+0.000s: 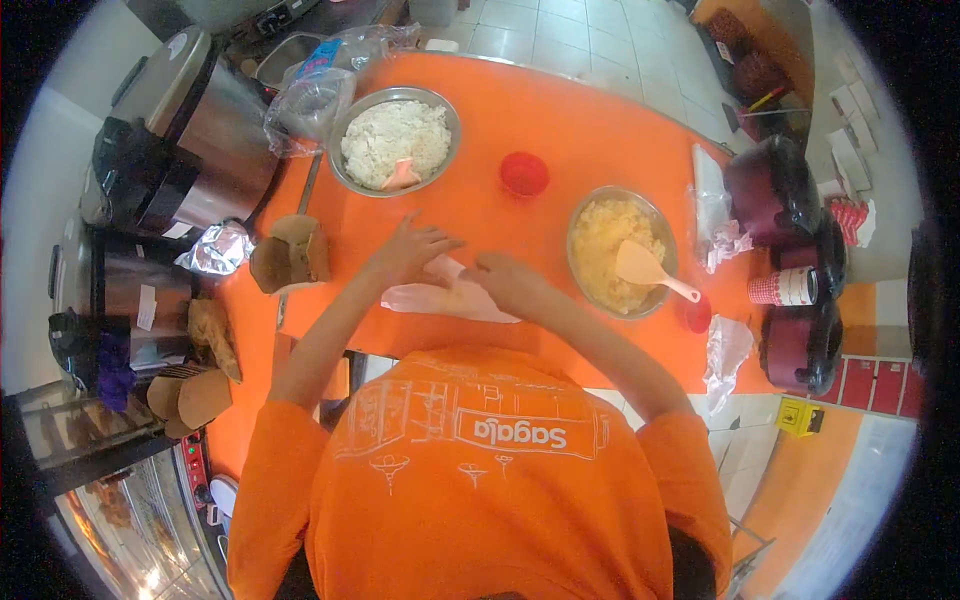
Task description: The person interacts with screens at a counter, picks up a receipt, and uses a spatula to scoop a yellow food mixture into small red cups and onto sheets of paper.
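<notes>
A sheet of pale wrapping paper [442, 300] lies on the orange tabletop [480, 120] just in front of my body, with one part folded up between my hands. My left hand [416, 251] is over its upper left side, fingers spread, nothing visible in them. At the paper's right side, my right hand [514, 285] has curled fingers pinching the raised fold. Whatever may lie inside the fold is hidden. A metal bowl of white rice [397, 139] stands beyond my left hand. To the right of my right hand is a metal bowl of yellow rice [611, 247], a pale rice paddle [641, 262] resting in it.
A red cup [525, 174] stands between the bowls. On the left are an open cardboard food box [291, 255], crumpled foil [217, 247] and large cookers [225, 135]. Dark red pots [772, 184], stacked paper cups [784, 286] and a plastic bag [727, 352] line the right edge.
</notes>
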`<state>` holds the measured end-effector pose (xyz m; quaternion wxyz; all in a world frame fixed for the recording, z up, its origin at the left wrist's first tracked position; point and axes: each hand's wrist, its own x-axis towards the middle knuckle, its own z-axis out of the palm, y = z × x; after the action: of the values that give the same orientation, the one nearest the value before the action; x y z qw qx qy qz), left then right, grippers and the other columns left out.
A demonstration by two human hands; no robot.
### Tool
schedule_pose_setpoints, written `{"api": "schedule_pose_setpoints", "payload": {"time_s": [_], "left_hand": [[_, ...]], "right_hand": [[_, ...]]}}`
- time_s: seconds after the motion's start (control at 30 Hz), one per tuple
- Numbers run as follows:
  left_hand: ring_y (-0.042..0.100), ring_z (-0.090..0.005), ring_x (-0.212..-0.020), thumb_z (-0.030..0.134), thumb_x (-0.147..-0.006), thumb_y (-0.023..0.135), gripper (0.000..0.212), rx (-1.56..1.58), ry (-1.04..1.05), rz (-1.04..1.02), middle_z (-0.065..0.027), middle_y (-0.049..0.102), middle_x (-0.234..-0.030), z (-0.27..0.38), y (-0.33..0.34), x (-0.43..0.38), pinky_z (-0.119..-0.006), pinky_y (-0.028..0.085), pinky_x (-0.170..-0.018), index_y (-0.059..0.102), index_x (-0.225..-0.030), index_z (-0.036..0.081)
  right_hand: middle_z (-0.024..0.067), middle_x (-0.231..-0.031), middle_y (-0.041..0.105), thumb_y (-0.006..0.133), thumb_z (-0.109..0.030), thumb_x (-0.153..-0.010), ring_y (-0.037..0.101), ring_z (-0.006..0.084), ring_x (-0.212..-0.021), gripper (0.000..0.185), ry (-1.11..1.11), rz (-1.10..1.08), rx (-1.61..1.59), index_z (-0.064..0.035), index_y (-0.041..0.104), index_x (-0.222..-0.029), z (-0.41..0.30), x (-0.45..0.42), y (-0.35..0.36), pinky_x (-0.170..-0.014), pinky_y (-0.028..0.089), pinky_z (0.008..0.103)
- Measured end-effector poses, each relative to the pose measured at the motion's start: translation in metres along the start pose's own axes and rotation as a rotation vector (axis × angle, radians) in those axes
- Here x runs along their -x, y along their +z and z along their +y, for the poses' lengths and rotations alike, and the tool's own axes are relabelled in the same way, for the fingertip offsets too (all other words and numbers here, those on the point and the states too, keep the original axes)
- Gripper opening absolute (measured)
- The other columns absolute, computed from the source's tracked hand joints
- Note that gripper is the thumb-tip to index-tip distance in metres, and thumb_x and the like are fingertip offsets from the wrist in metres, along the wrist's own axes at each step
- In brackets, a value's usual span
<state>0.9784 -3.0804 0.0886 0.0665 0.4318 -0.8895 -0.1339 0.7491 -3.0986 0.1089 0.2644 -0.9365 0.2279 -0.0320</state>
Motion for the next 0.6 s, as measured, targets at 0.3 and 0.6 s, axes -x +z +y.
{"api": "schedule_pose_setpoints", "payload": {"time_s": [0.3, 0.6], "left_hand": [[0.05, -0.0172, -0.086, 0.013, -0.07, 0.052, 0.018, -0.186, 0.329, 0.096, 0.0001, 0.049, -0.083, 0.0, -0.007, 0.038, -0.029, 0.043, -0.076, 0.052, -0.088, 0.016], [0.048, -0.0231, -0.092, 0.015, -0.066, 0.059, 0.032, -0.071, 0.209, 0.001, -0.0032, 0.05, -0.097, 0.014, 0.034, 0.07, -0.033, 0.044, -0.078, 0.052, -0.097, 0.011]], "right_hand": [[0.0064, -0.087, 0.051, 0.05, -0.012, -0.072, 0.051, 0.0214, -0.086, 0.02, -0.129, 0.153, 0.289, -0.0068, 0.052, -0.092, -0.017, 0.047, 0.021, -0.074, 0.044, 0.0326], [0.0068, -0.088, 0.052, 0.051, -0.013, -0.071, 0.051, 0.0213, -0.088, 0.018, -0.121, 0.319, 0.259, -0.0045, 0.052, -0.086, -0.003, 0.052, 0.065, -0.074, 0.045, 0.0337]]}}
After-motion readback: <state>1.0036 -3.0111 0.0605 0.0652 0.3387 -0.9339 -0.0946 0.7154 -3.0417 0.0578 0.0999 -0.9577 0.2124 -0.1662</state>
